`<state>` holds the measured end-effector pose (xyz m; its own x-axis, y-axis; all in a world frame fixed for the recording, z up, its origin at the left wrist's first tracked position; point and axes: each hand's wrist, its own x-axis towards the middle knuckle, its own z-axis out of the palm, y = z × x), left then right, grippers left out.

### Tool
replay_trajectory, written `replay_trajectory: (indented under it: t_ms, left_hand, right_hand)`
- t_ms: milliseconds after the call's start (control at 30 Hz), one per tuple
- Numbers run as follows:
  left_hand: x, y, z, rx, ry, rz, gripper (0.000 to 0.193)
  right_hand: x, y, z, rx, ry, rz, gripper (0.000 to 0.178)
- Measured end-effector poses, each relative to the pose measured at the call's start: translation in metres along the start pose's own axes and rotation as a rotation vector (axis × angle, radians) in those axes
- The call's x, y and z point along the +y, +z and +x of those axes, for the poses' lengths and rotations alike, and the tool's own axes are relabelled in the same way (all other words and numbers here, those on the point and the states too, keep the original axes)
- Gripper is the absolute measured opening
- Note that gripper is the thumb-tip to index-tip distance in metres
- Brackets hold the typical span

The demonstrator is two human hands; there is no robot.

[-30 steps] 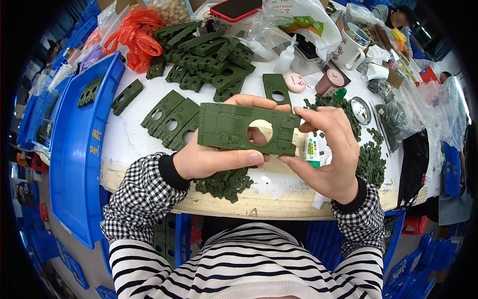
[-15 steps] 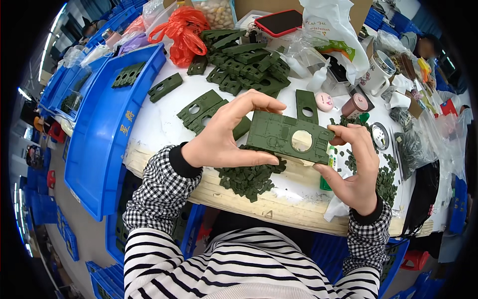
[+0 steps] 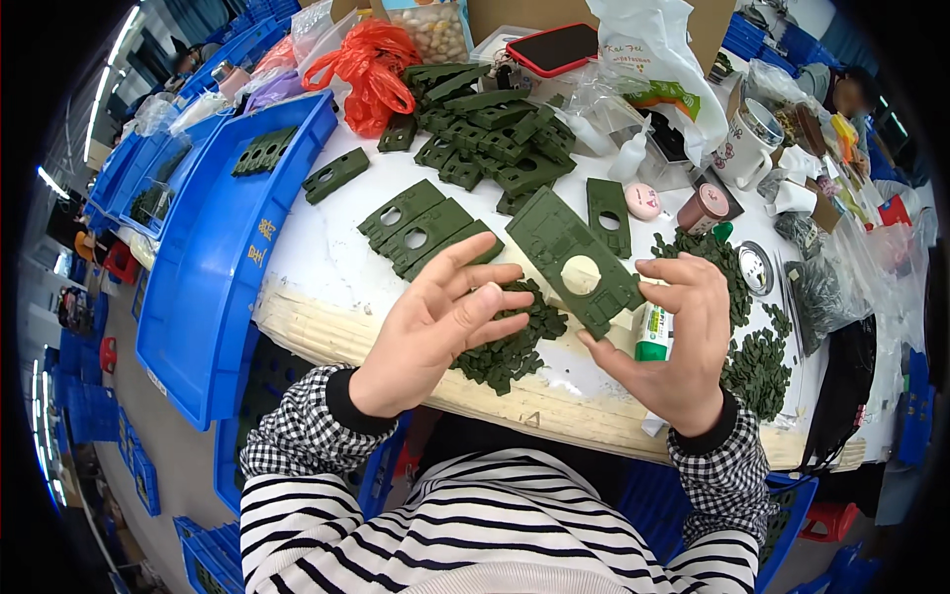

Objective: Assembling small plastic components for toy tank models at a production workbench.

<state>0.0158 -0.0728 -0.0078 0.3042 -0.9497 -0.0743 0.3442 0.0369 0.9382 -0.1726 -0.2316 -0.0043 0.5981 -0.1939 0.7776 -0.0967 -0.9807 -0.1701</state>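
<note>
A dark green plastic model tank hull (image 3: 542, 238), flat with a round hole, is tilted in the air above the table. My right hand (image 3: 673, 342) grips its near right end between thumb and fingers. Left of it, my left hand (image 3: 432, 327) holds nothing, its fingers apart, near a pile of small green parts (image 3: 510, 342). Behind that hand lie several similar hull pieces (image 3: 416, 226) side by side. One more holed green piece (image 3: 609, 216) lies to the right of the held hull. A white and green glue bottle (image 3: 653, 332) is partly hidden beside my right hand.
A large blue tray (image 3: 188, 287) stands at the left with a few green parts inside. Toward the back are a heap of green hulls (image 3: 495, 129), a red plastic bag (image 3: 366, 74) and a phone (image 3: 554, 48). On the right are a mug (image 3: 744, 144) and more small parts (image 3: 757, 371).
My left hand has let go of the hull and drawn back to the lower left. The hull, held by my right hand alone, has turned clockwise so its far end points up and left.
</note>
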Motion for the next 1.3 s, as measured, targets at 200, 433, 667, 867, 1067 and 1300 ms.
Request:
replay_trajectory:
  t_ms: [200,433,667,867,1067,1300]
  left_hand:
    - [0.015,0.02,0.006,-0.066,-0.159,-0.072,0.067]
    - [0.016,0.018,0.009,-0.058,-0.168,0.186,0.062]
    - [0.053,-0.078,0.052,0.199,0.404,0.972,0.066]
    - [0.076,-0.174,0.078,0.28,0.048,1.532,0.067]
    - [0.062,-0.191,0.089,0.175,-0.046,1.583,0.065]
    - [0.05,-0.193,0.091,0.17,-0.011,1.537,0.053]
  right_hand:
    - [-0.023,0.012,-0.013,0.003,-0.155,-0.057,0.035]
    - [-0.043,0.012,-0.021,-0.097,-0.292,-0.151,0.028]
    - [-0.04,0.009,-0.019,-0.07,-0.189,-0.035,0.029]
    - [-0.035,0.012,-0.02,-0.119,-0.171,0.0,0.026]
    - [-0.033,0.012,-0.019,-0.128,-0.155,-0.005,0.019]
    - [-0.032,0.013,-0.019,-0.141,-0.155,-0.007,0.019]
